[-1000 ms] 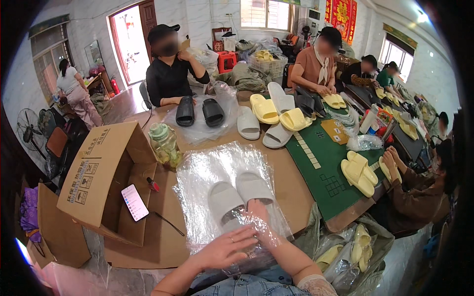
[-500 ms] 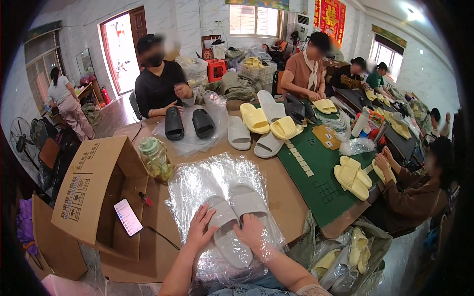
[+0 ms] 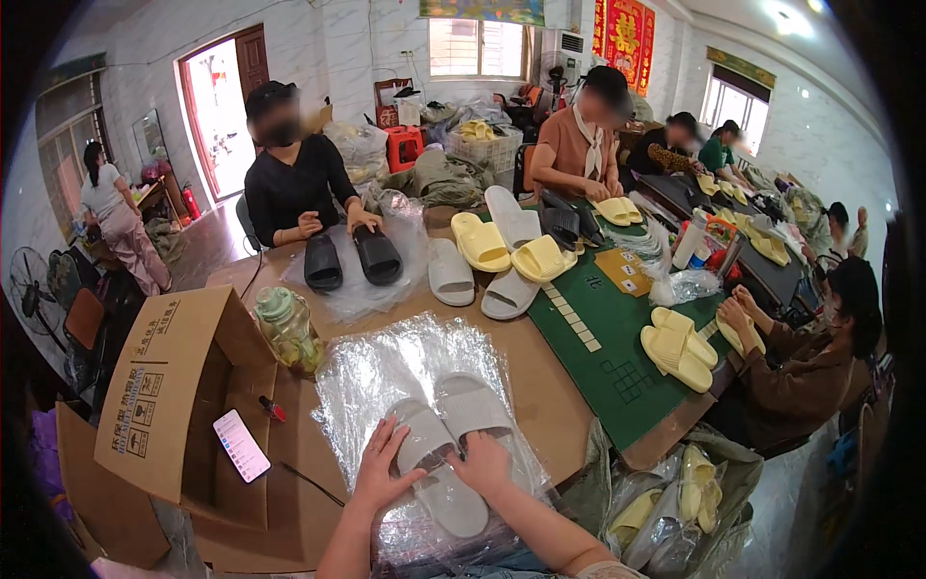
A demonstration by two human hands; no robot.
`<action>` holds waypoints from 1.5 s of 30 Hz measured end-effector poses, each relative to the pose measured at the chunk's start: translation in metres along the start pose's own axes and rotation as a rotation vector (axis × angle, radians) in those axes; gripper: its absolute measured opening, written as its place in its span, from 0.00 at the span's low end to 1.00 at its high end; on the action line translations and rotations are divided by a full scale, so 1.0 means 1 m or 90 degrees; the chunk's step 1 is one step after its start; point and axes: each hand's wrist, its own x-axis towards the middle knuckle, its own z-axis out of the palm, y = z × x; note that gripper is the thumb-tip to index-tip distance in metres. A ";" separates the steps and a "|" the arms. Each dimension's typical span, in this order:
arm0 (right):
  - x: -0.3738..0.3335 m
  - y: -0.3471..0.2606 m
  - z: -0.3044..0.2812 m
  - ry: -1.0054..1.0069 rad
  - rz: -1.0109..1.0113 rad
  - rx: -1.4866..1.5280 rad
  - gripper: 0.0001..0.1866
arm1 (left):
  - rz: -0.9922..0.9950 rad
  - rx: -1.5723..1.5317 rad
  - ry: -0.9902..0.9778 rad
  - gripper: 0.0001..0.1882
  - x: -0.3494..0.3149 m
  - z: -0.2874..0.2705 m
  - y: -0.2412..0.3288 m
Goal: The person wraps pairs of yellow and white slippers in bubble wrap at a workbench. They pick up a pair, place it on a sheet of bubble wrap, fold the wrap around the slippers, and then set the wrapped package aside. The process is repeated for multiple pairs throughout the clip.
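Note:
A pair of grey slide slippers, the left slipper point(image 3: 455, 500) and the right slipper point(image 3: 473, 405), lies side by side in front of me on a stack of clear plastic bags point(image 3: 371, 372). My left hand point(image 3: 388, 467) rests along the left slipper's outer edge. Its fingers are spread near the strap and its thumb reaches over the footbed. With its fingers curled at the strap opening, my right hand point(image 3: 482, 463) grips the right slipper; its thumb lies toward the left slipper. The right slipper's heel is partly hidden under this hand.
At left stand an open cardboard box point(image 3: 154, 396) with a phone point(image 3: 241, 446) in it and a jar point(image 3: 287, 330). Black slippers point(image 3: 376, 256) lie by a person across the table. Yellow slippers point(image 3: 680, 349) rest on a green mat point(image 3: 608, 386); a sack point(image 3: 738, 482) of slippers stands at lower right.
The view has shifted slightly. Both my hands stay on the grey slippers, nearly unmoved. The person opposite now has a hand on the right black slipper.

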 end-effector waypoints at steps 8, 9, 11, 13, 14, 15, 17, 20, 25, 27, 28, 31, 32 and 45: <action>-0.001 0.001 0.001 0.020 -0.008 -0.001 0.25 | 0.003 -0.003 -0.002 0.46 0.000 0.001 -0.001; -0.002 0.004 0.003 0.026 -0.013 0.000 0.25 | 0.003 -0.002 -0.002 0.46 0.000 0.001 0.000; -0.003 0.008 0.007 0.036 -0.024 0.005 0.24 | 0.004 -0.002 -0.002 0.45 0.001 0.001 0.001; -0.002 0.008 0.010 0.050 -0.025 0.012 0.24 | 0.006 -0.002 0.001 0.45 0.001 0.002 0.000; -0.001 0.007 0.011 0.056 -0.030 0.016 0.23 | 0.007 -0.002 0.002 0.45 0.000 0.001 0.000; -0.001 0.006 0.011 0.050 -0.026 0.014 0.23 | 0.008 -0.001 0.005 0.45 -0.001 0.000 0.000; 0.000 0.006 0.011 0.038 -0.024 0.011 0.23 | 0.009 -0.002 0.007 0.45 -0.001 -0.002 0.001; -0.002 0.008 0.007 0.048 -0.042 0.022 0.23 | 0.010 -0.005 0.007 0.44 -0.001 -0.001 0.002; -0.002 0.002 -0.009 -0.079 -0.023 0.083 0.25 | 0.012 -0.013 0.011 0.43 -0.002 0.001 0.000; -0.009 0.004 -0.020 -0.084 -0.083 0.093 0.27 | 0.008 -0.020 0.004 0.43 -0.002 -0.001 0.002; -0.014 0.007 -0.023 -0.085 -0.111 0.097 0.28 | 0.007 -0.019 0.006 0.43 -0.002 -0.001 0.001; -0.032 0.015 -0.038 -0.095 -0.206 0.158 0.31 | 0.003 -0.021 -0.005 0.44 -0.001 -0.002 0.003; -0.040 0.016 -0.049 -0.112 -0.229 0.175 0.31 | 0.007 -0.022 -0.001 0.44 -0.002 -0.001 0.001; -0.053 0.020 -0.149 -0.236 0.024 0.590 0.16 | 0.016 -0.017 0.007 0.43 -0.002 0.002 -0.004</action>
